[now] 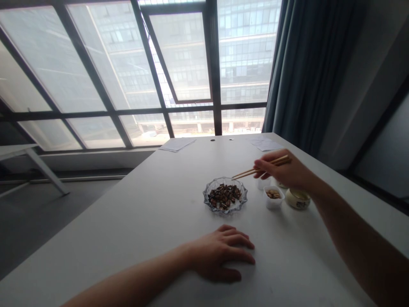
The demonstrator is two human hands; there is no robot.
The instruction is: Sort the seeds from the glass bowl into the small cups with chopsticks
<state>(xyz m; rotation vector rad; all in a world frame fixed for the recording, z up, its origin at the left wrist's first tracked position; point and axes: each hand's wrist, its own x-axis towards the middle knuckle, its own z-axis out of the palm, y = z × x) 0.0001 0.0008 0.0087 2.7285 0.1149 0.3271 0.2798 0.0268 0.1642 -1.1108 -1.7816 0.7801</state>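
Note:
A pair of wooden chopsticks (245, 174) is held in my right hand (281, 168), pointing left. Their tips are over the far right rim of a clear glass dish (206, 200) with a scalloped edge. Many small dark brown pieces (224, 195), perhaps seeds or dried pods, lie in the dish. I cannot make out anything between the tips. My left hand (223, 251) rests palm down on the table in front of the dish, fingers spread, holding nothing. Below my right hand stands a small white plastic cup (273, 202) with light brown pieces (273, 194) in it.
Beside the cup is a round yellowish pot (298, 199) with dark markings. Another white cup (263, 184) stands behind, partly hidden by my hand. Papers (177, 145) lie at the far left of the white table (153, 204), more sheets (264, 143) at the far right.

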